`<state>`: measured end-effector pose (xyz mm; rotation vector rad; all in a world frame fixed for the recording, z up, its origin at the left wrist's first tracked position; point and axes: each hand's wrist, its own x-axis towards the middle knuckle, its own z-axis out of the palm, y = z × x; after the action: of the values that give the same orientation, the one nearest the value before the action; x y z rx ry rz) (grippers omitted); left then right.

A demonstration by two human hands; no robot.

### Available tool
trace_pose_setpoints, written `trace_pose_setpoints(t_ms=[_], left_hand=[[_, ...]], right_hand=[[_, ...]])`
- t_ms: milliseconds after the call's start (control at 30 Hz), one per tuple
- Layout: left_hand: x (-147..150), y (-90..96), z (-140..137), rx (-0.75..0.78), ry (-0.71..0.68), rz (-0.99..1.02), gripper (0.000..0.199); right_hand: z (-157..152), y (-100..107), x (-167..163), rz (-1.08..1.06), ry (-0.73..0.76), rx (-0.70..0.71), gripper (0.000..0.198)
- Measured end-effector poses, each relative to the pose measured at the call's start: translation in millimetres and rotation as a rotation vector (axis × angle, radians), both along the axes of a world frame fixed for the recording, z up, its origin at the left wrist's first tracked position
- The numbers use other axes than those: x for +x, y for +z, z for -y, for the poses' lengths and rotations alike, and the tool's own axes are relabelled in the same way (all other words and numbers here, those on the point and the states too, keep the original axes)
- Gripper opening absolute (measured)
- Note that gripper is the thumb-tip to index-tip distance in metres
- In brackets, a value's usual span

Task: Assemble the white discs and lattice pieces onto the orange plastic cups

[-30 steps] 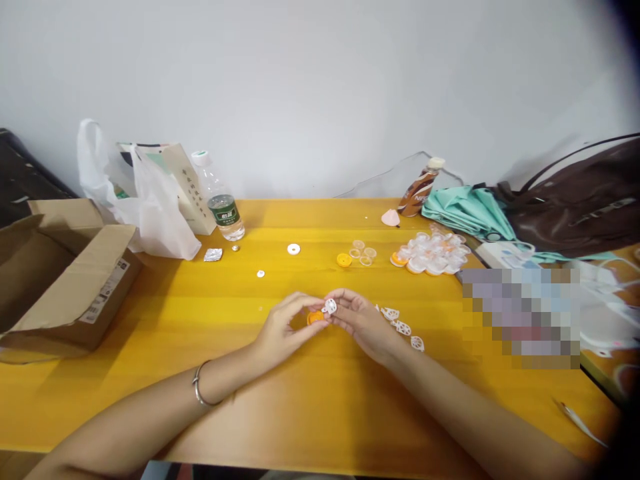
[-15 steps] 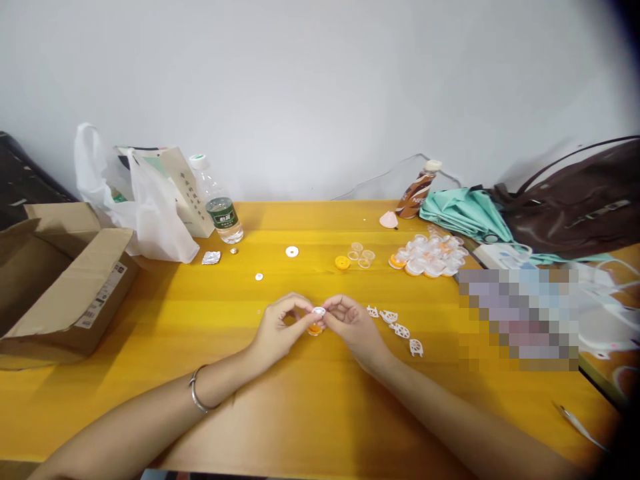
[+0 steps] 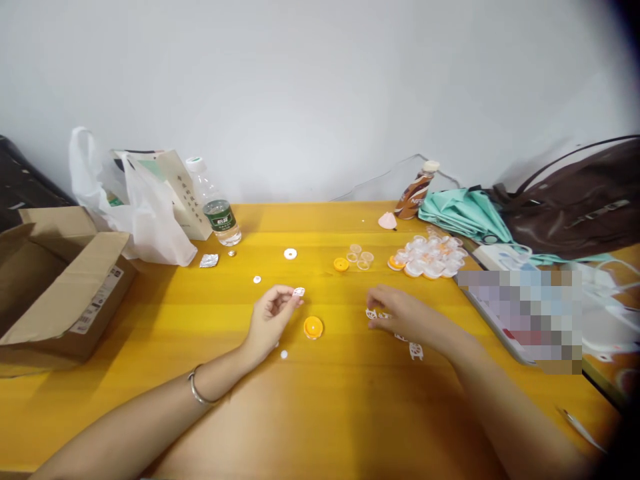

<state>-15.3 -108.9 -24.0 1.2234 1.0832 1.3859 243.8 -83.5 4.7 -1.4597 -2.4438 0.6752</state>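
Note:
My left hand (image 3: 270, 319) is closed in a pinch on a small white plastic piece (image 3: 299, 292), held above the table. To its right an orange round case (image 3: 313, 327) lies on the wood. A small white disc (image 3: 284, 355) lies near my left wrist. My right hand (image 3: 400, 313) reaches over a row of white spoked plastic parts (image 3: 416, 351) and hides some of them. Its thumb and fingers stand apart on either side of the leftmost part (image 3: 371, 314); I cannot tell whether they touch it.
Behind lie a white ring (image 3: 291, 253), an orange disc (image 3: 341, 265), clear rings (image 3: 367, 257) and a pile of clear-and-orange cases (image 3: 430, 257). A cardboard box (image 3: 60, 287) and water bottle (image 3: 220, 213) stand left. A drink bottle (image 3: 415, 192), green cloth (image 3: 465, 212) and dark bag (image 3: 575, 200) are right.
My hands have moved apart. The left keeps the white piece and has shifted left and up; the right has gone right, to the spoked parts. The orange case is now uncovered.

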Motion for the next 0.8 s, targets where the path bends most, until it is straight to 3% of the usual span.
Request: trace_pose_setpoints(t_ms=[100,233,367,467,600,800], left_hand=[[-1.7,-2.1,1.1,-0.002,0.012,0.001,0.012],[-2.5,-2.8,3.0,0.013,0.018,-0.012,0.012],[-1.5,0.2,8.4,-0.012,-0.014,-0.045,0.017],[-0.1,2.6,13.6,-0.060,-0.086,-0.043,0.023],[1.9,4.1,16.3,-0.077,-0.125,-0.027,0.018],[5.3,5.4,17.3,-0.094,-0.112,0.046,0.019]], right_hand=[[-2.7,-4.0,-5.6,0.002,0.009,0.005,0.002],[-6.5,-7.5,-10.7,-0.090,-0.068,0.017,0.009],[-2.6,-11.6,-28.5,-0.453,-0.200,-0.056,0.015],[4.7,-14.3,-45.9,-0.742,-0.207,-0.224,0.027],[15.6,-14.3,-62.8,-0.966,-0.211,-0.409,0.027],[28.9,-13.6,-78.4,-1.111,-0.212,-0.382,0.020]])
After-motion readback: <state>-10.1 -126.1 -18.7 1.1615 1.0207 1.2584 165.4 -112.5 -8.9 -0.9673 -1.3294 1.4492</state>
